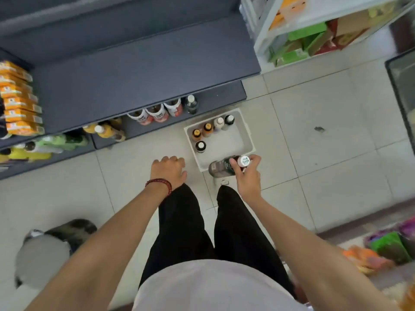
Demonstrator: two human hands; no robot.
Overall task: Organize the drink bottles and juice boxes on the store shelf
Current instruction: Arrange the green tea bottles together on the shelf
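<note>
Head cam view, looking straight down at the person's legs. The right hand [247, 176] is stretched out low with its fingers wrapped round the neck of a dark drink bottle [221, 168], just under the white cap. The bottle is tipped on a slant over the near corner of the white bin [247, 131], cap end toward the hand. The left hand [169, 170] hangs out front at about the same height, just left of the bin. Its fingers are loosely curled and it's got nothing in it. There's a red bracelet [160, 185] on that wrist.

The floor is pale tile [325, 122], and the bin sits on it right against the foot of the dark grey store shelf [134, 70]. There's also a white rack [267, 32] at top right stuffed with green and orange boxes, pretty blurry.

Counts:
- Five bottles stand in the bin, two of them orange-capped [207, 127].
- Three red-and-white labelled bottles [157, 112] sit on the bottom shelf, plus one dark bottle with a white cap [191, 104] beside them.
- The orange juice boxes [19, 102] at far left look like around six, but they're too smeared to be sure.
</note>
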